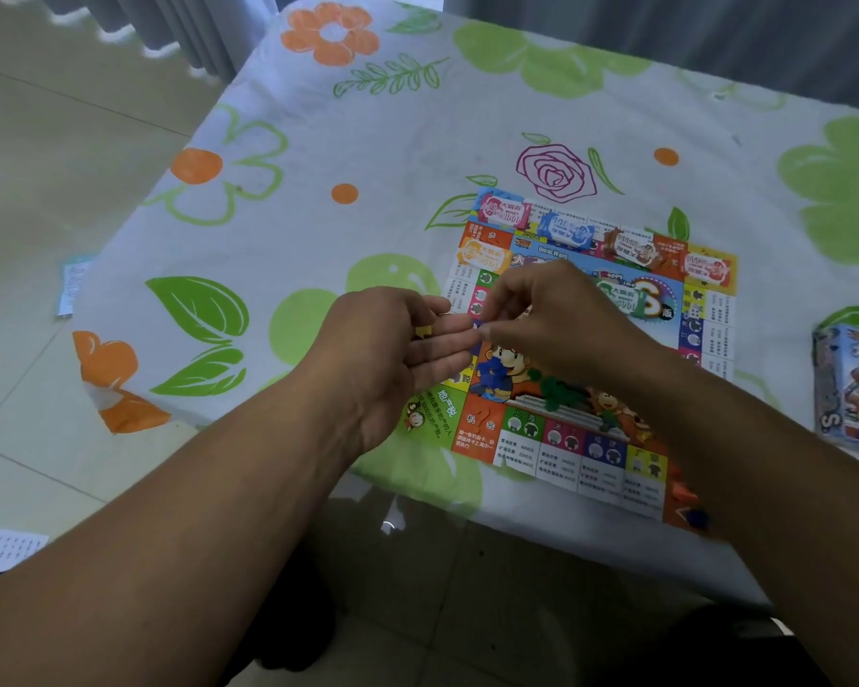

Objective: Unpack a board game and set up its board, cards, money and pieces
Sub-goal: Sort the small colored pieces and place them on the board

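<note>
The colourful paper game board (556,438) lies flat on the flowered tablecloth. Small stacks of play money (504,213) sit along its far edge and one near its centre. Blue pieces (492,376) and green pieces (559,391) lie in heaps on the board's middle. My left hand (398,354) hovers palm up at the board's left edge, fingers nearly straight, with small yellow pieces (423,332) lying in the palm. My right hand (541,314) is above the board, its thumb and fingers pinched together at the left fingertips; what they pinch is too small to tell.
The game box (851,384) stands at the table's right edge. Small orange and blue pieces (688,503) lie at the board's near right corner. Two paper sheets (73,285) (6,547) lie on the tiled floor to the left. Curtains hang behind the table.
</note>
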Available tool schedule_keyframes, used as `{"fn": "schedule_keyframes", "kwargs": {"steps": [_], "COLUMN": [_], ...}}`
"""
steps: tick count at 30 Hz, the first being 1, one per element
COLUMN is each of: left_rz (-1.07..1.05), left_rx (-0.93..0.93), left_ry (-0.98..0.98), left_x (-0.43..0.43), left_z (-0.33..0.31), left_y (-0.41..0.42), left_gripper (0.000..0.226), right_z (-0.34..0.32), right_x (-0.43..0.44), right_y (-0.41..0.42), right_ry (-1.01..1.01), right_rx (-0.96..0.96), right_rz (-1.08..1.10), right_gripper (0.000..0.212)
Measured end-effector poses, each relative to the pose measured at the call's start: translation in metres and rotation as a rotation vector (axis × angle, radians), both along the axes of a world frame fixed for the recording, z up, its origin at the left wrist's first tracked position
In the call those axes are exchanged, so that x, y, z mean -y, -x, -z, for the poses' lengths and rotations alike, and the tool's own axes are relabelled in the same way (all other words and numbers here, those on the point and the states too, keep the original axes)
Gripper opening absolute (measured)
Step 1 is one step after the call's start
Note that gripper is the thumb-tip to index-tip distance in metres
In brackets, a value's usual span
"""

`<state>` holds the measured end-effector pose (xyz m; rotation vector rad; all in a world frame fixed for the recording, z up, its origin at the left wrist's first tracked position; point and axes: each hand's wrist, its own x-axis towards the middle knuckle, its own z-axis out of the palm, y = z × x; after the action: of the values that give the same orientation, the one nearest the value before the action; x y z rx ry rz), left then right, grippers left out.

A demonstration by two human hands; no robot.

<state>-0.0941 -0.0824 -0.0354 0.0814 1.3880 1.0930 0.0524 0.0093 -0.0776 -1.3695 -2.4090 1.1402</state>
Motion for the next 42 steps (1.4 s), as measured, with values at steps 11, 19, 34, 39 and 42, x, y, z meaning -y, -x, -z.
{"fn": "schedule_keyframes", "kwargs": {"steps": [11,19,34,39,42], "left_rz": [0.008,0.091,-0.046,-0.030,-0.012], "left_rx": [-0.036,0.052,-0.072,-0.112,-0.177], "left_ry": [0.019,-0.004,0.005,-0.016,-0.043], "left_x": [-0.001,-0.008,-0.019,-0.020,-0.020], "left_z": [0.002,0.001,0.002,0.004,0.004], "left_y": [-0.010,-0.017,-0.019,-0.022,-0.026], "left_gripper": [0.025,0.035,0.028,0.025,0.016], "right_z": [-0.009,-0.014,-0.011,-0.007,-0.005], "right_x": [0.007,0.020,-0.013,-0.014,-0.014], "right_y": [-0.017,-0.017,-0.058,-0.055,-0.055], "right_ry": [-0.039,-0.102,0.057,0.016,-0.018], "right_rx": [-0.084,-0.194,0.070,0.197,0.237], "right_rz": [0.003,-0.116,0.168,0.095,0.094], "right_gripper": [0.009,0.017,0.009,0.014,0.017]}}
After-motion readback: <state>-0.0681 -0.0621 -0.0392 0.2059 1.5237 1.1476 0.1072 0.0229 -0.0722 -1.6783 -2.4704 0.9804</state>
